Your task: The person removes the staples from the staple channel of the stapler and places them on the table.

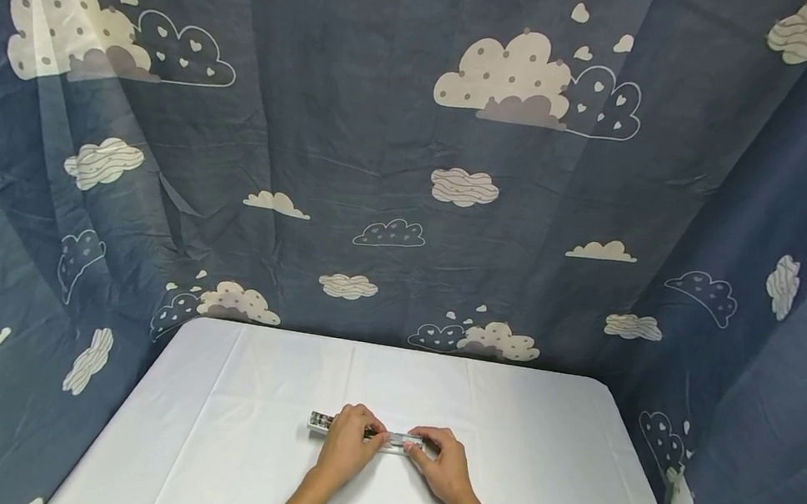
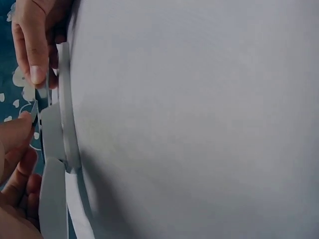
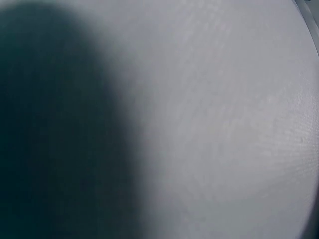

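Note:
A grey metal stapler, its top swung open, lies lengthwise across the white table in the head view. Over its middle, my left hand pinches a small thin piece between thumb and fingertip; it looks like a strip of staples, though too little of it shows to be sure. My right hand grips the stapler's right end with thumb and fingers. The left wrist view has the stapler's grey body along its left side, with both hands around it. Neither hand shows clearly in the right wrist view.
A white cloth covers the table, which has rounded far corners. Dark blue curtains printed with clouds hang behind it and at both sides. A large, blurred dark shape fills the left of the right wrist view.

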### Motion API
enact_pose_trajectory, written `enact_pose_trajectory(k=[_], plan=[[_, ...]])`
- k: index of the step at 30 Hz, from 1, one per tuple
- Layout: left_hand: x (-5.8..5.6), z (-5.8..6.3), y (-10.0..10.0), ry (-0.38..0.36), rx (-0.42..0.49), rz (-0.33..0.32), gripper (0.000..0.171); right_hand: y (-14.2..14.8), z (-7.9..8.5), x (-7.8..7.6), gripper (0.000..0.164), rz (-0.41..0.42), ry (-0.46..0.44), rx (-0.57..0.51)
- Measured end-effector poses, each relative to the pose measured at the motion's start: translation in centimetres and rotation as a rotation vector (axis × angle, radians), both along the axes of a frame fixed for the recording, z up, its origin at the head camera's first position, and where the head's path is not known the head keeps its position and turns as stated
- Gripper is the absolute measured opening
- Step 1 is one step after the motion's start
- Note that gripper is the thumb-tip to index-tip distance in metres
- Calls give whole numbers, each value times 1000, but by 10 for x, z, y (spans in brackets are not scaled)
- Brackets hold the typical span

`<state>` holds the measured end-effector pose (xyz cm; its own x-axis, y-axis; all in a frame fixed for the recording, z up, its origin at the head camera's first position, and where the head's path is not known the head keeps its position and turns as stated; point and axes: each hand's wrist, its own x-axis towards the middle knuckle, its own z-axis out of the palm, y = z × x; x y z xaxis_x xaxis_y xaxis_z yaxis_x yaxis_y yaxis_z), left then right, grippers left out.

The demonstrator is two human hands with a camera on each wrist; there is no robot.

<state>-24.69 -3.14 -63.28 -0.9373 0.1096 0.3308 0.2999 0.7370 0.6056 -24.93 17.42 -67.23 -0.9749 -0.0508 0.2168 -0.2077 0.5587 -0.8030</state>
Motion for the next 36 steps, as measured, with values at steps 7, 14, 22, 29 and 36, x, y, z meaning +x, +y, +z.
enact_pose_trajectory(k=[7, 14, 22, 29, 36], plan=[[2, 5, 5, -9, 33, 35, 10, 1, -3, 3, 22, 2, -7, 0], [2, 1, 7, 0, 17, 28, 10, 3, -4, 3, 24, 3, -5, -2], [3, -3, 7, -9, 9, 12, 8, 3, -4, 5, 24, 12, -23, -6], [2, 2, 5, 6, 10, 2, 8, 1, -2, 4, 25, 9, -22, -13], [0, 9, 0, -3, 35, -20, 8, 1, -1, 2, 23, 6, 5, -9]])
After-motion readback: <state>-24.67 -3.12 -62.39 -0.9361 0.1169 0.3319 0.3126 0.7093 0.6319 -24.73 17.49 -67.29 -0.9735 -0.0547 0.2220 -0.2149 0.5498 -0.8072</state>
